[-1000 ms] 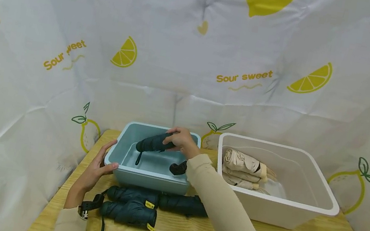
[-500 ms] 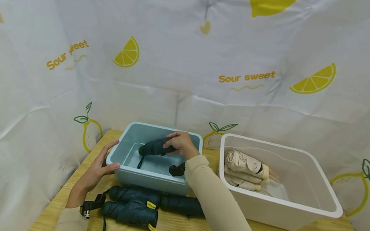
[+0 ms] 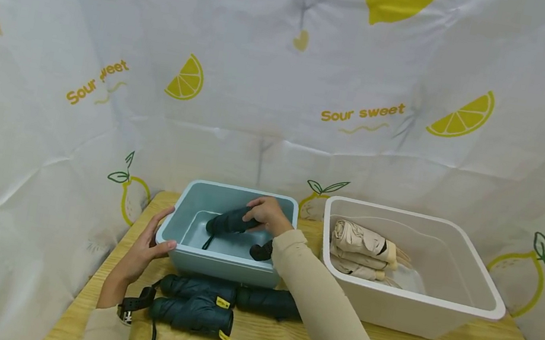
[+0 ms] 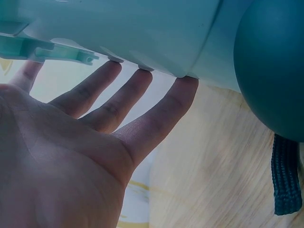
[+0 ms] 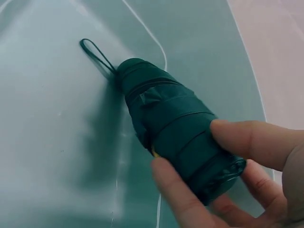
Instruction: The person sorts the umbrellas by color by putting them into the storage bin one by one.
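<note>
My right hand [image 3: 267, 215] grips one end of a dark green folded umbrella [image 3: 228, 221] inside the light blue bin [image 3: 226, 269]. In the right wrist view, thumb and fingers close around the umbrella's [image 5: 166, 114] near end, while its far end, with a wrist loop, slants down toward the bin's floor. My left hand [image 3: 142, 250] steadies the bin's left front corner, thumb by the front rim. Its straight fingers [image 4: 159, 118] touch the bin's outer wall [image 4: 133, 33] in the left wrist view. There, the rounded end of another umbrella [image 4: 273, 71] shows beside the bin.
More dark folded umbrellas lie on the wooden table in front of the blue bin: a near one [image 3: 192, 314], one behind it [image 3: 195, 288] and one partly under my right forearm [image 3: 268, 301]. A larger white bin [image 3: 405, 312] at right holds several beige folded umbrellas [image 3: 360, 240].
My right hand has lowered the umbrella deeper into the blue bin and slightly to the right, its looped end now nearer the floor. The left hand stays at the bin's corner.
</note>
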